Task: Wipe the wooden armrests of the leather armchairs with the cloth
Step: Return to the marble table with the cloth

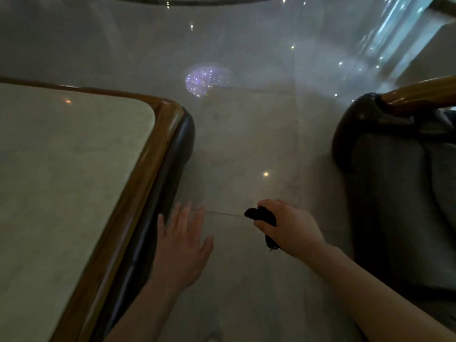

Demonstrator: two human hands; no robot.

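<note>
My right hand (288, 225) is closed around a dark, bunched cloth (261, 215) over the floor, low in the middle of the view. Beside it, my left hand (183, 245) hovers with flat, spread fingers and holds nothing. A dark leather armchair (385, 169) stands at the right. Its glossy wooden armrest (419, 95) curves along the top and runs out of the frame at the right edge. Both hands are well short of that armrest and touch no furniture.
A table (148, 169) with a pale stone top, a brown wooden rim and a dark rounded edge fills the left side. Polished tiled floor (246, 144) with light reflections runs between table and armchair. A pale block (424, 53) stands at the far right.
</note>
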